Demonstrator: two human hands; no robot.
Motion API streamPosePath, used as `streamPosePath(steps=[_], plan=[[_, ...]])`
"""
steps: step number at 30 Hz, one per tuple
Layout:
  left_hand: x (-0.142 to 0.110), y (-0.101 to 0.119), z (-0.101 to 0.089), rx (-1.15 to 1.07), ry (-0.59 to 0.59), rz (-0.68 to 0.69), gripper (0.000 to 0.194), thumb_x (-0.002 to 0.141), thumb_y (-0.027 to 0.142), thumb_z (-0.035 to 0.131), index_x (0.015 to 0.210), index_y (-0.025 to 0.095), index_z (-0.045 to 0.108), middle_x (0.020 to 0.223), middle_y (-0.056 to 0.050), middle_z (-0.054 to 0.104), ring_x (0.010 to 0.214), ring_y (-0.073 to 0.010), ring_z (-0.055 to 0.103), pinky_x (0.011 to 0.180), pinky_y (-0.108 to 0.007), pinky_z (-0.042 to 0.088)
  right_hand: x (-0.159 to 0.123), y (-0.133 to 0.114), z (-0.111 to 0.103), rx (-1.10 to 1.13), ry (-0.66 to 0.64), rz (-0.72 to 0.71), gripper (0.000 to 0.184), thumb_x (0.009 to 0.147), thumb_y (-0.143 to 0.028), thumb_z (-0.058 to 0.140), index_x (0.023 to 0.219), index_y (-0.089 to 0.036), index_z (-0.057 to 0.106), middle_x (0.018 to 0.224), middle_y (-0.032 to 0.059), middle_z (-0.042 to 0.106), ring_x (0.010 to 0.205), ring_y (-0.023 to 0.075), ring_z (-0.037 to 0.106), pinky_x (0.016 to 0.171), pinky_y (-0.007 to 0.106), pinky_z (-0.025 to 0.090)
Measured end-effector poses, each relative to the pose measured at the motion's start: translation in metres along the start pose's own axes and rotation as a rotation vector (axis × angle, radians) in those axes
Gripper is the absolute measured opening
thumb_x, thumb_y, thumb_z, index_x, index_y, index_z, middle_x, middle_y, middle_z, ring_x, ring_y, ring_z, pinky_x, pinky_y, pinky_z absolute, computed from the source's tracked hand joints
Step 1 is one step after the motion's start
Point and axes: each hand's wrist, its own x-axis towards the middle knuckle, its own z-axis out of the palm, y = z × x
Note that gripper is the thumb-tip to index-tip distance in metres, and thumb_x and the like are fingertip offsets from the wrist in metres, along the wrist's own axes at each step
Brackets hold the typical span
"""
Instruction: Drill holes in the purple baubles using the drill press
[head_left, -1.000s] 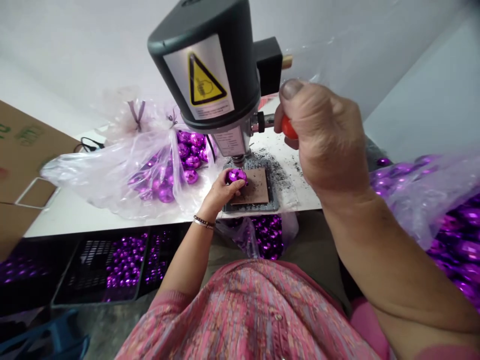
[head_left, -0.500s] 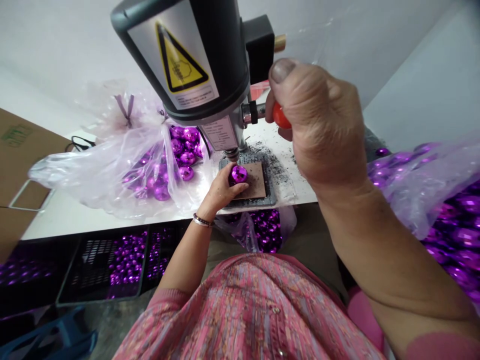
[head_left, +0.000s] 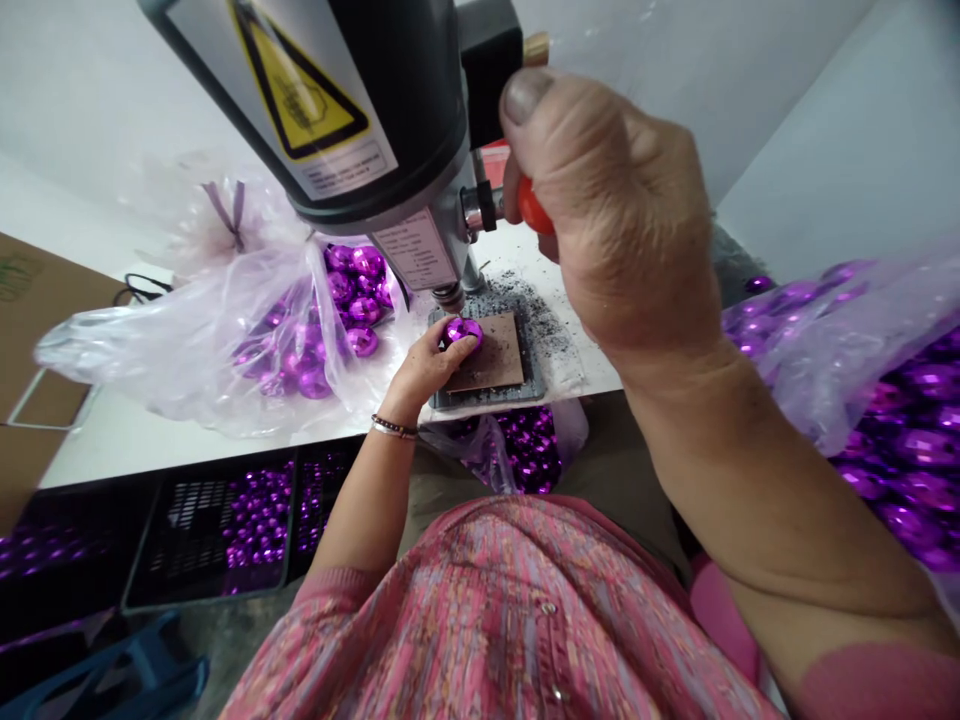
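Observation:
A shiny purple faceted ball (head_left: 464, 333) is gripped by my left hand (head_left: 427, 365), thumb on the near side, over a brown board (head_left: 495, 355). The board lies on the dark metal base (head_left: 531, 375) of a small drill press (head_left: 409, 90). Just above the ball is the press's chuck (head_left: 450, 296); whether a bit touches the ball I cannot make out. My right hand (head_left: 622, 200) is closed round the red knob (head_left: 535, 207) of the press's lever, at the right of the machine.
Dark shavings (head_left: 536, 315) litter the white table (head_left: 112, 450) around the base. A clear bag (head_left: 172, 330) of purple balls lies left, another bag (head_left: 832, 350) right. Black crates (head_left: 187, 530) with purple balls stand below the table at left, near a blue stool (head_left: 112, 675).
The camera view has shifted, so the press appears farther left and higher. My left hand has turned the ball, and a dark spot now shows on it. My right hand keeps the knob.

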Motion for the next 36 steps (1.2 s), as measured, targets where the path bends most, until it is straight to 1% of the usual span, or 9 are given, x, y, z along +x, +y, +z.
streamPosePath(steps=[3,7,11,16,21,25,27,31,36], plan=[[0.0,0.006,0.0,0.08,-0.046,0.009,0.047,0.082,0.041,0.075,0.123,0.018,0.073,0.106,-0.006,0.076,0.096,-0.0217,0.066,0.094,-0.036,0.053,-0.001,0.001,-0.001,-0.015,-0.005,-0.01,0.041,0.102,-0.039,0.049,0.072,-0.011,0.045,0.059,-0.0049,0.029,0.059,-0.0027,0.031,0.061,0.015,0.03],[0.0,0.011,0.004,0.181,-0.05,0.042,0.046,0.081,0.037,0.077,0.122,0.017,0.073,0.107,-0.007,0.076,0.097,-0.0226,0.066,0.095,-0.037,0.052,-0.001,0.004,-0.002,-0.053,0.003,-0.049,0.039,0.102,-0.037,0.049,0.072,-0.011,0.046,0.059,-0.0032,0.029,0.059,-0.0007,0.031,0.061,0.017,0.03],[0.002,0.012,0.009,0.199,-0.018,0.062,0.05,0.076,0.03,0.081,0.123,0.017,0.072,0.11,-0.008,0.076,0.101,-0.0234,0.067,0.097,-0.037,0.052,-0.002,0.003,0.0,-0.075,0.034,-0.031,0.047,0.102,-0.046,0.05,0.07,-0.012,0.045,0.058,-0.0024,0.03,0.058,-0.0003,0.033,0.061,0.019,0.031],[0.003,0.012,0.011,0.091,-0.042,-0.016,0.05,0.073,0.026,0.083,0.12,0.017,0.071,0.103,-0.003,0.075,0.095,-0.0204,0.067,0.09,-0.032,0.053,-0.002,0.006,0.0,-0.104,0.036,-0.003,0.052,0.099,-0.056,0.052,0.072,-0.012,0.045,0.063,-0.0015,0.035,0.061,0.0006,0.035,0.063,0.02,0.034],[0.003,0.011,0.015,0.103,-0.042,-0.024,0.041,0.072,0.025,0.084,0.11,0.015,0.073,0.095,-0.002,0.073,0.09,-0.0201,0.065,0.086,-0.031,0.053,-0.007,0.013,-0.004,-0.172,0.021,-0.047,0.042,0.097,-0.042,0.053,0.067,-0.013,0.045,0.063,-0.0008,0.038,0.061,0.0024,0.034,0.063,0.023,0.029],[0.004,0.009,0.018,0.175,0.027,0.024,0.044,0.071,0.022,0.086,0.113,0.013,0.073,0.11,-0.008,0.073,0.102,-0.023,0.066,0.098,-0.035,0.052,-0.016,0.022,-0.009,-0.204,0.026,-0.063,0.029,0.09,-0.031,0.06,0.067,-0.015,0.05,0.059,-0.0018,0.038,0.058,0.0037,0.031,0.061,0.024,0.03],[0.004,0.008,0.018,0.182,0.029,0.033,0.046,0.071,0.022,0.086,0.115,0.014,0.073,0.112,-0.009,0.073,0.103,-0.0234,0.066,0.099,-0.036,0.053,-0.021,0.028,-0.011,-0.225,0.031,-0.081,0.026,0.089,-0.03,0.06,0.069,-0.015,0.053,0.06,-0.0019,0.04,0.059,0.004,0.034,0.061,0.024,0.031],[0.002,0.006,0.017,0.178,0.013,0.053,0.044,0.073,0.024,0.086,0.114,0.014,0.073,0.11,-0.009,0.074,0.103,-0.0232,0.066,0.099,-0.036,0.053,-0.029,0.034,-0.01,-0.238,0.033,-0.1,0.03,0.092,-0.035,0.057,0.069,-0.015,0.053,0.06,-0.002,0.042,0.058,0.0032,0.036,0.059,0.022,0.031],[0.003,0.002,0.019,0.162,0.031,0.085,0.04,0.074,0.026,0.086,0.111,0.016,0.074,0.111,-0.008,0.073,0.102,-0.0221,0.066,0.099,-0.036,0.053,-0.033,0.039,-0.007,-0.215,0.037,-0.136,0.022,0.09,-0.025,0.053,0.07,-0.015,0.053,0.06,-0.0016,0.041,0.057,0.0029,0.034,0.059,0.022,0.03]])
